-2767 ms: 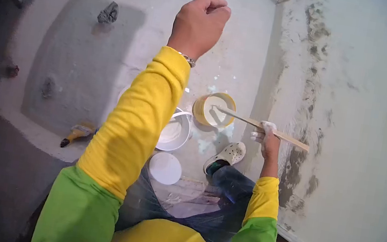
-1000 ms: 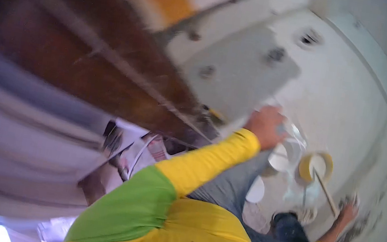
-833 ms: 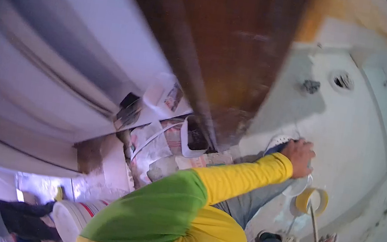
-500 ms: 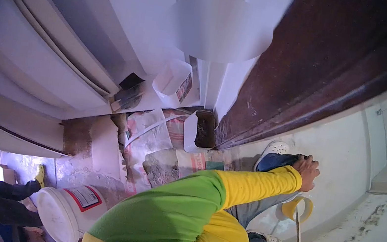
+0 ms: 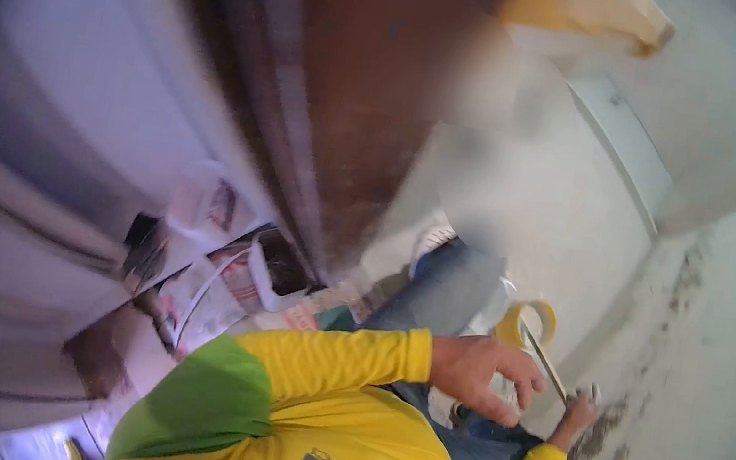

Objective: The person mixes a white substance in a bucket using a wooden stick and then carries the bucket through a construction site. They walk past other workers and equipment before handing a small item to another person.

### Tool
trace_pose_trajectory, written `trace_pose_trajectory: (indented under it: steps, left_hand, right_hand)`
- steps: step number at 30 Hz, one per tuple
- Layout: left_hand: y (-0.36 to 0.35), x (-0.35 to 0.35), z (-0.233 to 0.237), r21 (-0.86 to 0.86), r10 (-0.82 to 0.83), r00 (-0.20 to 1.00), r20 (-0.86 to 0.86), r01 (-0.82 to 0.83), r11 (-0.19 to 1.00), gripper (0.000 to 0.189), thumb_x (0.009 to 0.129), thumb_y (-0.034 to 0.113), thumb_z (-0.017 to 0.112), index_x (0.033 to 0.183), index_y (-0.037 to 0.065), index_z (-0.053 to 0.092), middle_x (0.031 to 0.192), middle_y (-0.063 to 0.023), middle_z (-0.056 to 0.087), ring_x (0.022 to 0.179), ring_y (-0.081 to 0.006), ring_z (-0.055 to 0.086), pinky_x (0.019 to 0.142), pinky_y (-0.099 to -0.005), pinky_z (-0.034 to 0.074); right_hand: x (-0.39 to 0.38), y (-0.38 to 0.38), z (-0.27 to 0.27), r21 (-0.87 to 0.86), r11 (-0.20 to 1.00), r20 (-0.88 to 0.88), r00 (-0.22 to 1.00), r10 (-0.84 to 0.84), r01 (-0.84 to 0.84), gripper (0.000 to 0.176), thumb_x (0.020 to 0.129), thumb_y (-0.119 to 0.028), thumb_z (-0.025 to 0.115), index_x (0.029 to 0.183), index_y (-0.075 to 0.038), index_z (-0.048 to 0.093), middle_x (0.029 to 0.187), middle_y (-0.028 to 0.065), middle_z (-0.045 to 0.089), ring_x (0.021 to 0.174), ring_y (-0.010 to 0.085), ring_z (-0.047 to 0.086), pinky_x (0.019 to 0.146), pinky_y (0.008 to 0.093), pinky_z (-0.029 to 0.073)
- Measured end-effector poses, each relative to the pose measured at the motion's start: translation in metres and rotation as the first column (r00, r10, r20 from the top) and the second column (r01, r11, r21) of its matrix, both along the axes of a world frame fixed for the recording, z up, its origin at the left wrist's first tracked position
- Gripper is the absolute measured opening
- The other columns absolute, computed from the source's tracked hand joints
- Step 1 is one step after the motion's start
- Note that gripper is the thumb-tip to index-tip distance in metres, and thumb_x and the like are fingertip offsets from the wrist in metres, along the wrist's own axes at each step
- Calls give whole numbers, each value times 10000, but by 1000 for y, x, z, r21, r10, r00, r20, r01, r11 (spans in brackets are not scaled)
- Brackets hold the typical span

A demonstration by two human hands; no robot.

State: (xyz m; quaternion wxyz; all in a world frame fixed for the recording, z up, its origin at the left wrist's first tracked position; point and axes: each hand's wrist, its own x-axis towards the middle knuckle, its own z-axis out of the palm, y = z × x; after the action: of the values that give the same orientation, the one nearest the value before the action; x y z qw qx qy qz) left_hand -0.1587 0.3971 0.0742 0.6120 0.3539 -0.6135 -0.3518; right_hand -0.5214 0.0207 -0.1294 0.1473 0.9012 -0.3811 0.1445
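Observation:
My left hand [image 5: 484, 376] is in mid-air in front of my body, its fingers apart and slightly curled, with nothing in them. To the right, my right hand [image 5: 583, 415] grips the end of a thin, light stick-like tool [image 5: 544, 360]. The tool's far end reaches the opening of a yellow round tub [image 5: 511, 326]; what the tub holds is too unclear to tell. My bent legs in blue trousers [image 5: 445, 289] are beside the tub, partly behind my left forearm.
A pale wall [image 5: 697, 384] with dark patches is close on the right. A brown panel [image 5: 361, 86] rises ahead. At the left are a white open container [image 5: 261, 276], a pale bucket [image 5: 198, 205] and printed sacks [image 5: 201, 296] on the floor.
The view has swung to the right and is blurred. My left hand has come off my knee and back towards my body. My right hand still grips the tool at the tub.

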Motion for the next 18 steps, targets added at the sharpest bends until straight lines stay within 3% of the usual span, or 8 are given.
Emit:
trace_pose_trajectory:
  steps: [1,4,5,7,8,10,11,18]
  left_hand:
    - [-4,-9,18,-50,-27,998,56,30,998,242,763,243,725,902,61,646,1062,-159,608,1081,-338,548,943,-408,420]
    - [-19,-39,78,-112,-79,941,328,121,986,207,791,188,676,929,41,631,1102,-174,592,1067,-336,551,943,-402,421]
    - [-27,-51,100,-136,-50,847,530,143,980,195,806,152,644,957,30,618,1129,-182,581,1057,-336,554,942,-395,422]
    - [-32,-71,135,-141,-243,882,404,323,936,285,825,122,595,1092,24,584,1195,-187,553,1063,-333,556,927,-393,435]
    - [-28,-79,151,-101,-358,894,271,396,913,342,832,127,588,1156,23,555,1218,-190,541,1078,-333,553,927,-392,439]
    - [-32,-87,167,-124,-503,856,115,515,848,433,857,149,533,1263,5,502,1272,-205,508,1118,-331,542,937,-403,445]
    - [-51,-127,144,-530,-334,938,-96,236,814,515,663,-60,452,1159,-7,581,1090,-222,610,929,-256,635,876,-370,487]
    - [-56,-132,188,-265,-275,937,214,327,907,498,623,-121,435,1093,-44,582,1007,-215,612,774,-265,635,745,-362,511]
  right_hand:
    - [11,6,1,361,909,275,908,-315,207,275,691,-188,683,960,-135,682,1104,102,634,971,268,604,727,387,491]
    - [35,32,14,12,991,216,967,-134,135,232,634,-117,705,863,-156,700,1147,74,615,960,252,604,766,366,501]
    - [38,29,12,479,877,566,751,-342,39,200,710,-134,659,905,-140,702,1098,93,632,975,261,598,811,382,485]
    - [14,18,-4,-23,995,50,994,-95,96,272,786,-178,601,1041,-95,646,1119,121,615,988,289,586,800,418,476]
    - [31,34,15,477,872,537,750,-386,107,256,834,-190,544,1048,-93,645,1073,134,626,934,298,600,777,434,480]
    - [17,29,4,305,931,495,801,-335,201,294,854,-217,502,1080,-89,641,1009,161,649,914,314,611,801,434,480]
    - [34,57,49,520,848,669,569,-479,103,314,834,-221,518,1086,-79,640,1024,164,653,969,298,612,856,421,472]
    - [40,51,33,508,850,720,473,-508,140,270,846,-209,581,1050,-41,639,915,146,661,769,224,650,692,331,525]
